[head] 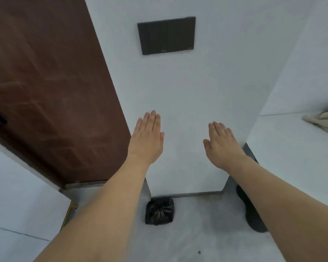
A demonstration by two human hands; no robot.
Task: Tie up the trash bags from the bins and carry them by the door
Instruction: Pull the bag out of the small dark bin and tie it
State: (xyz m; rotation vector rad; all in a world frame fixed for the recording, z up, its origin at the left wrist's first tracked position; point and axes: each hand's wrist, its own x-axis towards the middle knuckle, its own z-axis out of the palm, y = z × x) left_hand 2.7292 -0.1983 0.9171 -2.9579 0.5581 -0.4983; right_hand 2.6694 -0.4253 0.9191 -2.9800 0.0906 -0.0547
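A small black trash bag [159, 210], gathered shut at its top, sits on the grey floor against the foot of the white wall, just right of the brown door [49, 95]. My left hand [146, 138] and my right hand [222, 143] are both stretched forward in front of the wall, flat, palms down, fingers straight and close together. Neither hand holds anything. Both are well above the bag and do not touch it.
A dark rectangular panel [167, 35] hangs on the wall above. A white counter [292, 152] with beige cloth [324, 118] stands at right. A dark shoe [252, 214] lies on the floor by my right forearm. White furniture [17, 195] is at lower left.
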